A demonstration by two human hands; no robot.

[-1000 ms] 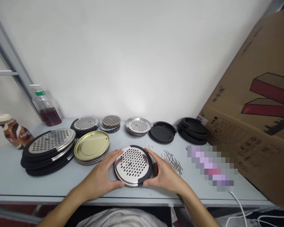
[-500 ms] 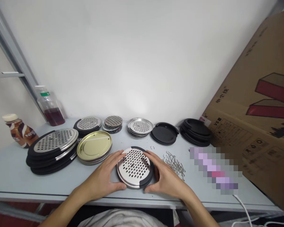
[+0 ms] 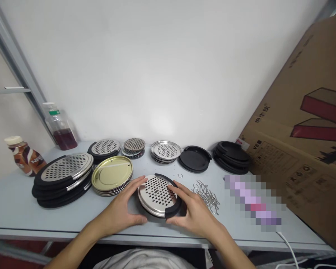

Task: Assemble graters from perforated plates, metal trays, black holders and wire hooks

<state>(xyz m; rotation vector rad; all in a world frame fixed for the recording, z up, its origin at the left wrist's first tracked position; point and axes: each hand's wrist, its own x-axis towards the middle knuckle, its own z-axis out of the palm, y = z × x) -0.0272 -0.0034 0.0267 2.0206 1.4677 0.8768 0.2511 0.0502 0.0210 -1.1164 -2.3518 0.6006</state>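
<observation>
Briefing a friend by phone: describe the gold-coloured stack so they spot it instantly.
On the grey table, just beyond the person's left hand, sits a stack topped by a plain gold-coloured disc. Its neighbours are perforated steel or black.

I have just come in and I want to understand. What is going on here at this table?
A person holds a perforated steel disc with a black rim piece from both sides, using the left hand and the right hand. On the grey table nearby are a gold-coloured disc stack, a black-and-steel disc stack and loose wire clips.
</observation>
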